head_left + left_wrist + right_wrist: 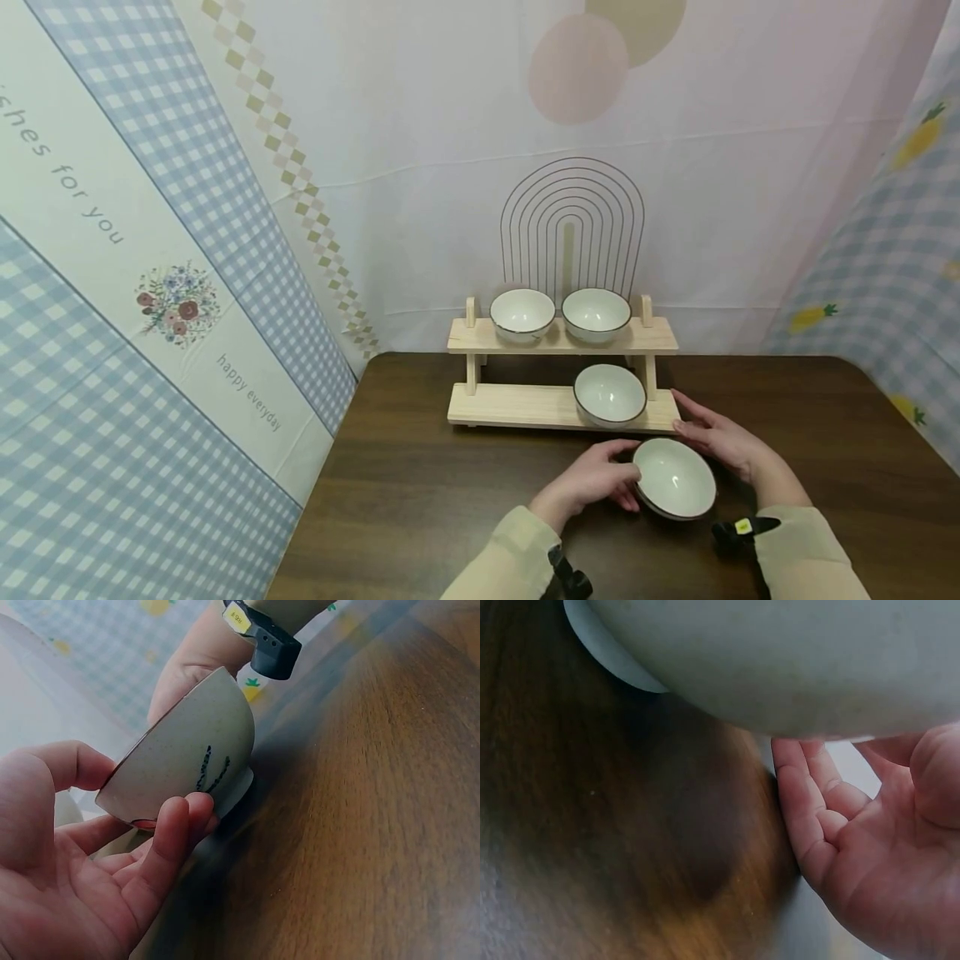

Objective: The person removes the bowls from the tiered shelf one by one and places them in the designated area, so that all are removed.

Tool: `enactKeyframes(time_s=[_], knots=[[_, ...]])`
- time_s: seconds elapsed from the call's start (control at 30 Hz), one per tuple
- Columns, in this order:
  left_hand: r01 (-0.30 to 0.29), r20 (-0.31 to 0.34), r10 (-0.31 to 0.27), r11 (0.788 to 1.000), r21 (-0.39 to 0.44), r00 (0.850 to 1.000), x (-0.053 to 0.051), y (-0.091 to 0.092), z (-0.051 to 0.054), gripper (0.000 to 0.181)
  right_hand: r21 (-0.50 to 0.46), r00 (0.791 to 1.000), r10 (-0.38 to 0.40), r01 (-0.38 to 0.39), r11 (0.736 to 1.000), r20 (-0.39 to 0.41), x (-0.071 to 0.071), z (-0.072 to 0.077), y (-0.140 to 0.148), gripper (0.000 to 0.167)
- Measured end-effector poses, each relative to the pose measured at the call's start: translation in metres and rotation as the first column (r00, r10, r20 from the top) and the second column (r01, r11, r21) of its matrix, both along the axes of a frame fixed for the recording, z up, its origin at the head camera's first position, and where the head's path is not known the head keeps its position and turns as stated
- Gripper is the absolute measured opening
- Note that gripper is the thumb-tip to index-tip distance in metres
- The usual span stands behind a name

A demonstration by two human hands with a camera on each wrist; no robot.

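Note:
A white bowl with a dark rim (pixel 674 478) is held by my left hand (pixel 592 481). In the left wrist view the bowl (pixel 187 750) leans tilted, the left hand's (pixel 97 855) thumb at its rim and fingertips against its outer side. My right hand (pixel 723 442) has its thumb and a finger at the right end of the wooden shelf's lower board (pixel 517 406); how firmly they touch it I cannot tell. The right wrist view shows that hand (pixel 877 832) with fingers partly hidden behind the bowl (pixel 795 667).
Two bowls (pixel 522 315) (pixel 596 315) stand side by side on the upper board (pixel 637 337). Another bowl (pixel 610 395) sits toward the right of the lower board. The shelf stands on a dark wooden table (pixel 390 500), with a patterned cloth (pixel 420 208) hanging behind.

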State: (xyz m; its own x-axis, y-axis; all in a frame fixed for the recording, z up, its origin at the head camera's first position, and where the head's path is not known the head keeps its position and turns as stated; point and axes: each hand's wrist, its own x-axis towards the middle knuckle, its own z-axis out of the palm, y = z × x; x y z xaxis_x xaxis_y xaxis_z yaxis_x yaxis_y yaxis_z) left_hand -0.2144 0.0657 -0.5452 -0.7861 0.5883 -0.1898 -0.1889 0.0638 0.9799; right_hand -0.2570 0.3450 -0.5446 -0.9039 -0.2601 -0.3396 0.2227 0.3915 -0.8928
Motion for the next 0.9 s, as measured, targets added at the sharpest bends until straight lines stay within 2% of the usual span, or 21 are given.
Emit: enactKeyframes(time_s=[0.5, 0.9], knots=[[-0.015, 0.004, 0.015, 1.000, -0.004, 1.000, -0.0004, 0.0066, -0.0026, 0.058, 0.028, 1.000, 0.013, -0.012, 1.000, -0.018, -0.0022, -0.0006, 0.0008, 0.086], [-0.003, 0.011, 0.003, 1.000, -0.004, 1.000, 0.0012, 0.0090, -0.0009, 0.058, 0.034, 1.000, 0.018, -0.017, 0.999, -0.025, -0.0016, -0.0012, 0.0014, 0.083]])
